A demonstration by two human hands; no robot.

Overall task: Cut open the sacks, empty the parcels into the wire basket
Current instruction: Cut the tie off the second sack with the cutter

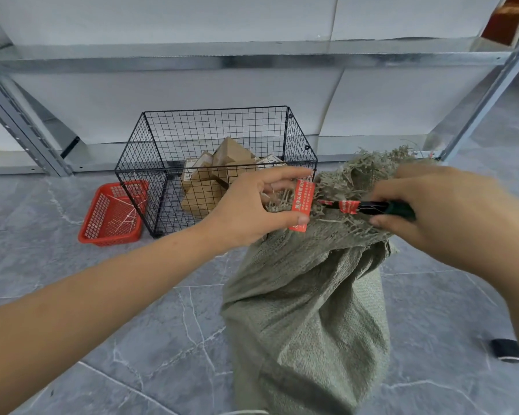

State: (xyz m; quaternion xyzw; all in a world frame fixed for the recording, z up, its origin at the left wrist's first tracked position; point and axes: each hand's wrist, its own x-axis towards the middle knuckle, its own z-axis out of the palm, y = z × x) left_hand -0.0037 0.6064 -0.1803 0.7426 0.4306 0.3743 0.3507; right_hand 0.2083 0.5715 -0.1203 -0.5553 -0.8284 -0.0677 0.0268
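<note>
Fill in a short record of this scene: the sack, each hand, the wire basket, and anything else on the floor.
sack: green, upright on the floor, top bunched and frayed, red tag on it
left hand: grips the sack top at the tag
right hand: holds cutter, tip at the sack's neck
wire basket: behind the sack, parcels inside
red basket: beside the wire basket, on its left

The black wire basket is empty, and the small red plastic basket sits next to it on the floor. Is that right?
Not quite. The black wire basket isn't empty: the head view shows brown cardboard parcels piled inside it. The small red plastic basket does sit next to it on the floor.
</note>
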